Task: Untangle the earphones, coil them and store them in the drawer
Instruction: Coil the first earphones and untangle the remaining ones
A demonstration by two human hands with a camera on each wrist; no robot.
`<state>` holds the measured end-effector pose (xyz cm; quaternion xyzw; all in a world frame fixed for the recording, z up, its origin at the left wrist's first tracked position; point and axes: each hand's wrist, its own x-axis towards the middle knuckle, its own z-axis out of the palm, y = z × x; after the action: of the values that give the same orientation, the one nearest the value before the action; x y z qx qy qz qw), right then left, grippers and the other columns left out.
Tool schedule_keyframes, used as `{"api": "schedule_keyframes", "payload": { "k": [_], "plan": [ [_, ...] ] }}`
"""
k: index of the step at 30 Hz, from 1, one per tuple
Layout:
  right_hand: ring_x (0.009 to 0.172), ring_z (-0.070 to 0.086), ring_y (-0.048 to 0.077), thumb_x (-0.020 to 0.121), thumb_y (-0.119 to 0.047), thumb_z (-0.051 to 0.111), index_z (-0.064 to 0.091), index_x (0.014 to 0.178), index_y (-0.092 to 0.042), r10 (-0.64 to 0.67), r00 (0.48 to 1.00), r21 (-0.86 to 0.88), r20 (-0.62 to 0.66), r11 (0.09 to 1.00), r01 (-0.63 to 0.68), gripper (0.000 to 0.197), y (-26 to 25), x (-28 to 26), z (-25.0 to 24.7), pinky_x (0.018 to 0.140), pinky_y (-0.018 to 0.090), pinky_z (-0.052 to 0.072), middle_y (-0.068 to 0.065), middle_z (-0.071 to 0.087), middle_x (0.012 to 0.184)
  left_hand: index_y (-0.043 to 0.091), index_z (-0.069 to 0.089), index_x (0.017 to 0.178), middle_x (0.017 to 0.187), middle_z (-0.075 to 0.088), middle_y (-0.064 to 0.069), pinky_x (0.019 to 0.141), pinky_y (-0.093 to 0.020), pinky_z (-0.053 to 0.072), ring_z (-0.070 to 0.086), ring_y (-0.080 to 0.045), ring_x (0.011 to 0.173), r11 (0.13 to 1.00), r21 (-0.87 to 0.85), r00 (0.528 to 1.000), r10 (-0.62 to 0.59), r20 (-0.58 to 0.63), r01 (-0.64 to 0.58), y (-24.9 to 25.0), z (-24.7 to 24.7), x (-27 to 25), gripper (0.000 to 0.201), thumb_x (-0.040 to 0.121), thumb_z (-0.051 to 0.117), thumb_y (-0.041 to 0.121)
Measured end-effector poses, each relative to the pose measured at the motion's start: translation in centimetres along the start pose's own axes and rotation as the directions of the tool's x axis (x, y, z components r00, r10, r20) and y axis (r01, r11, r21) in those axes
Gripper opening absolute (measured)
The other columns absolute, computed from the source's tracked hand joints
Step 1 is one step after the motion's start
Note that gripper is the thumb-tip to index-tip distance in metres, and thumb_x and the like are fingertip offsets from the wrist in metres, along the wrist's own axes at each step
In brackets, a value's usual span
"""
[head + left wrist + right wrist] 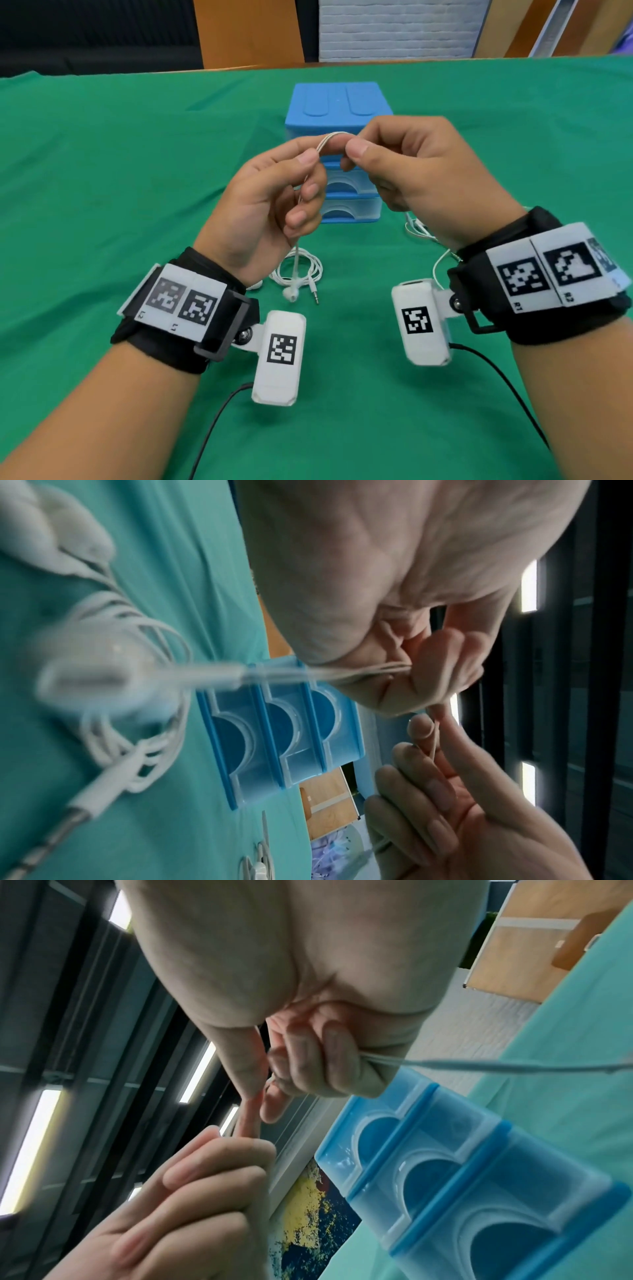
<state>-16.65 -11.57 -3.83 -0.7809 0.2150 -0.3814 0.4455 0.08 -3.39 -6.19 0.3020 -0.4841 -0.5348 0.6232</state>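
Note:
White earphones hang between both raised hands in front of the blue drawer unit. My left hand pinches the earphone cable between thumb and forefinger, and strands run down through its curled fingers. My right hand pinches the same loop from the right, and cable trails out past its little finger. A loose coil with an earbud and the jack plug lies on the green cloth below the left hand. All three drawers are closed.
The table carries a green cloth. More white cable lies on it under the right wrist. Black leads run from both wrist cameras toward the near edge. Wooden panels and a white brick wall stand behind the table.

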Motion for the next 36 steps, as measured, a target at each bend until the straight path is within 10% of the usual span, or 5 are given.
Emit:
{"api": "schedule_keyframes", "payload": {
  "k": [6,36],
  "plan": [
    [0.045,0.02,0.014,0.105,-0.012,0.047,0.063,0.09,0.005,0.077,0.997,0.119,-0.03,0.99,-0.073,0.028,1.3,-0.6,1.0,0.041,0.019,0.021,0.006,0.028,0.056,0.003,0.046,0.141,0.069,0.037,0.002,0.038,-0.018,0.015,0.019,-0.007,0.046,0.992,-0.126,1.0,-0.002,-0.023,-0.001,0.1,-1.0,-0.6,0.042,0.101,0.036,0.011],
    [0.042,0.021,0.014,0.1,-0.013,0.056,0.067,0.083,0.001,0.094,0.985,0.116,-0.145,0.99,-0.078,0.025,3.4,-2.2,0.3,0.044,0.021,0.017,-0.005,0.03,0.05,0.001,0.05,0.136,0.068,0.04,0.002,0.037,-0.019,0.013,0.017,-0.007,0.044,0.994,-0.104,0.999,-0.029,-0.041,0.024,-0.5,-0.8,-1.2,0.039,0.1,0.038,0.012]
  ]
}}
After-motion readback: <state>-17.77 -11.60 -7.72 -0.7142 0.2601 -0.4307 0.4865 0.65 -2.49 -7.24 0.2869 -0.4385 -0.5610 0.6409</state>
